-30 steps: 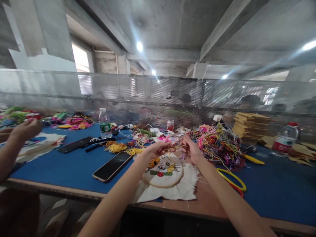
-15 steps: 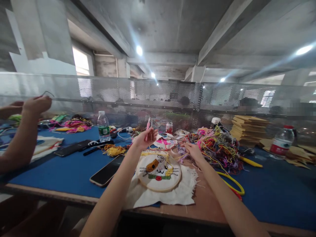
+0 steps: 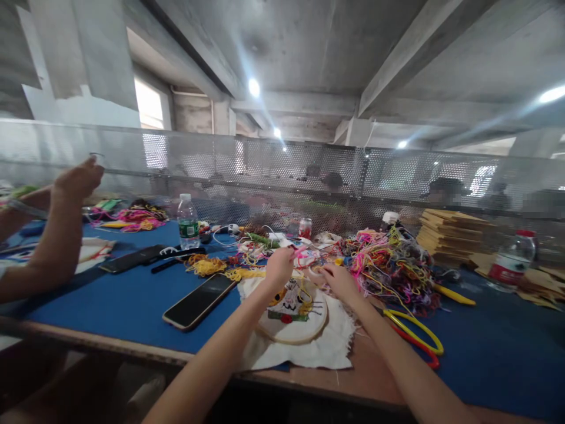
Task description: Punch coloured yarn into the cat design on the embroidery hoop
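Far left, another person's hands (image 3: pixel 79 179) are raised over a cloth (image 3: pixel 95 252), with a messy pile of pink and dark yarn (image 3: pixel 141 217) just beyond. Next comes a black case (image 3: pixel 132 259) lying flat, then a small bottle (image 3: pixel 188 224) standing upright behind some black straps (image 3: pixel 176 259). A phone (image 3: pixel 200 301) lies face up, tilted at an angle, with yellow yarn (image 3: pixel 205 266) bunched up by its far end. The left hand (image 3: pixel 280 268) is over the far left edge of the hoop (image 3: pixel 293 340), fingers curled in and clamped on a pink tool (image 3: pixel 301 253). The hoop sits on white cloth (image 3: pixel 309 356) near the table's front edge, cat face showing, and a can (image 3: pixel 305 228) stands well behind it. The right hand (image 3: pixel 339 281) is by the hoop's far right side, thumb and fingers close, but I can't tell if they're pinching anything. Then there's a huge yarn heap (image 3: pixel 392 265), yellow and red rings (image 3: pixel 424 335), a cardboard stack (image 3: pixel 450 235) and a red-capped bottle (image 3: pixel 512 262).
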### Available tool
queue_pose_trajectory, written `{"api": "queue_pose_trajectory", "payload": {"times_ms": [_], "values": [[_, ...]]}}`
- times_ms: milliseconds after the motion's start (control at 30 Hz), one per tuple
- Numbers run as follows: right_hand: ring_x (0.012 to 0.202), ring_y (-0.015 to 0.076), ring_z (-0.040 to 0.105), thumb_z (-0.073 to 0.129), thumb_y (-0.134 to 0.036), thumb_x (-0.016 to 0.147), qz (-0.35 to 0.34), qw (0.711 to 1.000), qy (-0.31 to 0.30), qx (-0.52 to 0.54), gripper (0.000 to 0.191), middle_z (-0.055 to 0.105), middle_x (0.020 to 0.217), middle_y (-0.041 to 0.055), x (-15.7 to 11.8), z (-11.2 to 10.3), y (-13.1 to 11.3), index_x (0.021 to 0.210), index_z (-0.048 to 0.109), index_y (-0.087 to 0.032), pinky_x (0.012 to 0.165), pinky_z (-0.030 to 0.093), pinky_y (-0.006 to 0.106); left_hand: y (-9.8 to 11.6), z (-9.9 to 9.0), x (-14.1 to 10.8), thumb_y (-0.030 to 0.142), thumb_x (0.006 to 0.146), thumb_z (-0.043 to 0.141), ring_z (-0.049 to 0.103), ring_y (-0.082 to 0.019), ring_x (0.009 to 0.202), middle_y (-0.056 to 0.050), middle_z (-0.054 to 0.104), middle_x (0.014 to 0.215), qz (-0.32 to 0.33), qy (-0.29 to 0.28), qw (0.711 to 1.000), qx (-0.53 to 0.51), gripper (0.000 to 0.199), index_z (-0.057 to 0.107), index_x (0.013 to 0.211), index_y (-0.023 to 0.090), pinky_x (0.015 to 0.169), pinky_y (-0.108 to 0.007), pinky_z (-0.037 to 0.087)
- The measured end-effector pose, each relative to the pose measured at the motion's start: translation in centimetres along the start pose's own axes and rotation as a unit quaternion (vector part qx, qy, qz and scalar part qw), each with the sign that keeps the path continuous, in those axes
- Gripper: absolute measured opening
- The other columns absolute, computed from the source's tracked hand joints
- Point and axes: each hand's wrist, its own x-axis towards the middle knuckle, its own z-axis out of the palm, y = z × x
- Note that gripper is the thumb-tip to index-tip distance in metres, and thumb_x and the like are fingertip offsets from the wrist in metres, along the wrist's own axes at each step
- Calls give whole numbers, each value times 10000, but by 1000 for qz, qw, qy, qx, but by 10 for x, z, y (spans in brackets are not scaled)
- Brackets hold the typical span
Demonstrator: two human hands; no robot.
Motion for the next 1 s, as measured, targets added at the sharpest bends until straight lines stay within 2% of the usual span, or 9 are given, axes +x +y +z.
{"api": "queue_pose_trajectory", "payload": {"times_ms": [100,267,400,500,633,767,1000], "values": [[732,154,574,407,-241,831,26,999,-20,-21,281,678,813,68,0,3,5,797,675,-168,593,318,221,-6,17,-10,293,850,400,490,-151,635,-67,594,720,6,-43,998,34,274,575,689,157,551,-230,267],[722,153,568,353,-302,871,72,996,-8,-57,345,669,815,92,0,2,4,796,655,-152,573,289,228,0,11,-17,340,879,342,528,-171,676,-79,617,777,6,-73,996,55,325,582,745,166,569,-232,282],[739,160,572,305,-304,891,87,994,46,-57,359,667,867,97,-2,-3,-4,889,634,-158,572,279,234,4,12,-21,363,869,375,547,-180,696,-77,624,777,15,-89,994,66,309,580,741,171,572,-234,290],[730,162,573,295,-329,894,59,994,80,-39,361,666,834,79,-4,-3,-9,893,622,-176,574,278,229,4,16,-23,363,863,392,559,-190,717,-86,627,787,28,-102,992,75,293,589,760,174,586,-238,307],[710,155,568,315,-319,880,-5,999,39,-30,343,660,762,60,-6,3,-13,805,621,-183,585,284,221,5,17,-24,336,874,368,565,-186,736,-82,631,813,30,-108,990,83,277,589,806,183,599,-233,319],[720,155,577,327,-313,869,1,999,0,-37,333,669,781,63,-7,6,-16,792,622,-179,592,287,225,6,15,-24,334,880,356,562,-178,728,-72,632,809,32,-94,992,75,277,575,798,186,586,-227,309],[721,176,589,316,-351,875,-4,999,5,-47,377,672,772,86,-10,9,-18,760,624,-164,565,279,236,8,12,-26,368,869,378,542,-169,674,-57,617,767,46,-92,993,56,265,574,830,193,564,-226,284]]}}
